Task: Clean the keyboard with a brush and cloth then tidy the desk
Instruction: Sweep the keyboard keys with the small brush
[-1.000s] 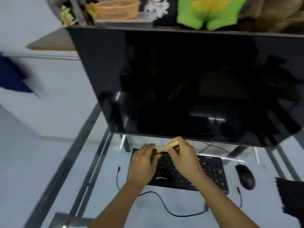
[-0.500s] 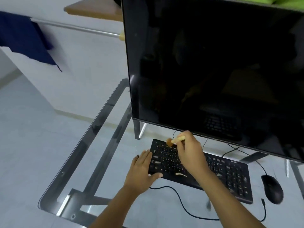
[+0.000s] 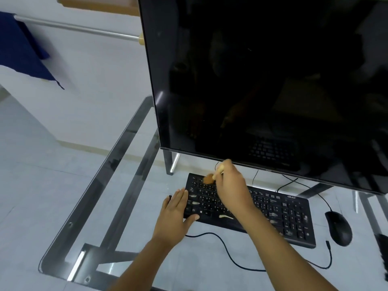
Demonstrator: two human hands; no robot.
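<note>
- A dark blue cloth (image 3: 23, 51) is hanging over a metal rail (image 3: 77, 28) at the far left, well apart from the work.
- The glass tabletop (image 3: 117, 198) is sitting on a dark metal frame, with pale floor tiles showing through it.
- The left hand (image 3: 175, 214) is lying flat with fingers straight and thumb spread, grasping nothing; its fingertips are resting on the left end of the keyboard and the palm is pressing on the glass just beside it.
- The brush (image 3: 211, 177), with a pale wooden handle and a tuft of brown bristles, is touching the far left corner of the keyboard, its tuft blurred.
- The right hand (image 3: 233, 187) is pinching the brush handle, fingers curled round it, and is reaching across the left half of the keys.
- The black keyboard (image 3: 277, 215) is lying on the glass just in front of the monitor, slanting toward the near right; pale smudges are showing on several keys and on the space bar.
- A black cable (image 3: 228, 253) is looping across the glass in front of the keyboard.
- The large dark monitor (image 3: 262, 80) is standing behind the keyboard, its screen off and reflecting the keys.
- A black mouse (image 3: 339, 227) is sitting just to the right of the keyboard.
- A dark object is showing at the right edge, too cut off to identify.
</note>
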